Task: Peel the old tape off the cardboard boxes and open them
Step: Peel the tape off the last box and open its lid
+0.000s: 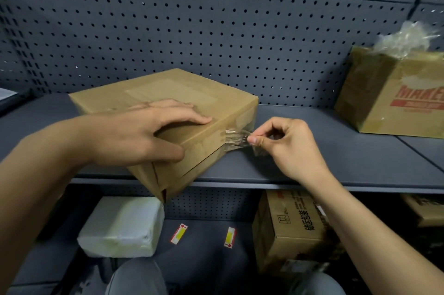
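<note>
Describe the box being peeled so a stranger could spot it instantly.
On the upper grey shelf against the pegboard, a low, flat cardboard box juts over the front edge. Unlike the taller red-printed box to the right, it is unprinted, with the left hand pressing its top and the right hand pinching clear tape off its side.

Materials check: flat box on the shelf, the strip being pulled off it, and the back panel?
flat box: brown cardboard, matte; folded flaps and seams show.
tape strip, pinched by the right hand: clear plastic tape, glossy, wrinkled, see-through.
back panel: likely painted metal pegboard, grey matte, regular punched holes; material uncertain.
</note>
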